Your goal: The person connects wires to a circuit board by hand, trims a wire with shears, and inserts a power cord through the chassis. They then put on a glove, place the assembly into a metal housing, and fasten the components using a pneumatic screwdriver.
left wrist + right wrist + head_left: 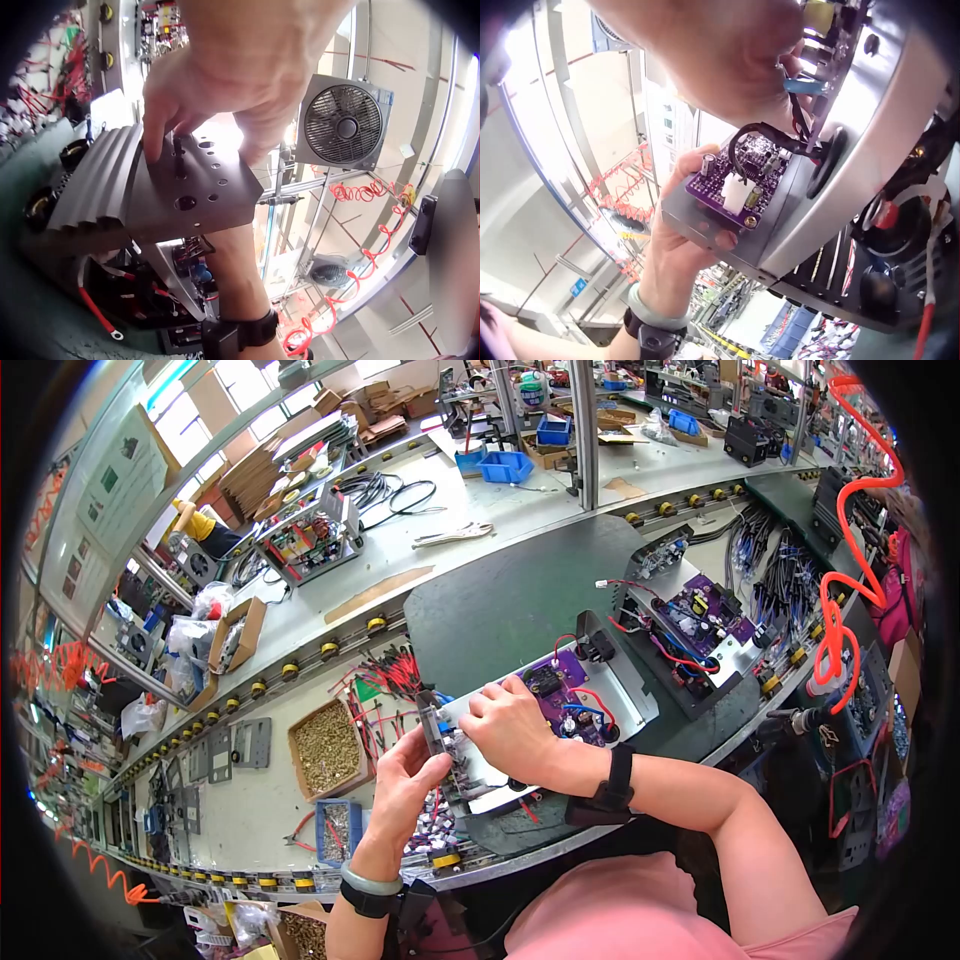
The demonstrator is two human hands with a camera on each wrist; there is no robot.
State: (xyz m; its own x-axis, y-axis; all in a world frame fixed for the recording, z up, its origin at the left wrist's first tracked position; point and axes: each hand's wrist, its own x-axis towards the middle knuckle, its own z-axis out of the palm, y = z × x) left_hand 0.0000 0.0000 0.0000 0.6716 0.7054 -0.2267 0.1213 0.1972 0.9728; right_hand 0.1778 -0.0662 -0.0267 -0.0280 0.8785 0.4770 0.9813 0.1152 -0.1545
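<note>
Head view: looks forward and down, wide over the table (pixel 620 830). Wrist views: close, tilted upward, one apparently facing a fan (pixel 346 127); both share the metal chassis (pixel 780 232).

Bright window light upper left; fisheye edges bowed, dark corners; wrist-view glare.

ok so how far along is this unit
Looks partway. Done: the big board sits in the chassis, and a plug is on the small board at the end panel. In hand: the left hand grips that panel; the right hand works behind it, its grip unclear. Probably left: the loose ring-ended red lead and a cover, as the top is open.
</note>
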